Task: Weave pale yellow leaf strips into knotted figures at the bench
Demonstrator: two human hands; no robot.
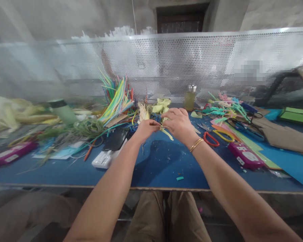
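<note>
Grip narrow: left hand [146, 129], right hand [178, 123] pinching pale yellow strip [168, 134] over blue table [164, 171].

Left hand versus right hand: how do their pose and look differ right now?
Wrist: the right hand has a gold bracelet at its wrist; no bracelet shows on the left hand.
Pose: the left hand's fingers are bunched close together, while the right hand arches wider, its back to the camera.
Shared: both are bare, with fingertips meeting near the pale yellow strip.
</note>
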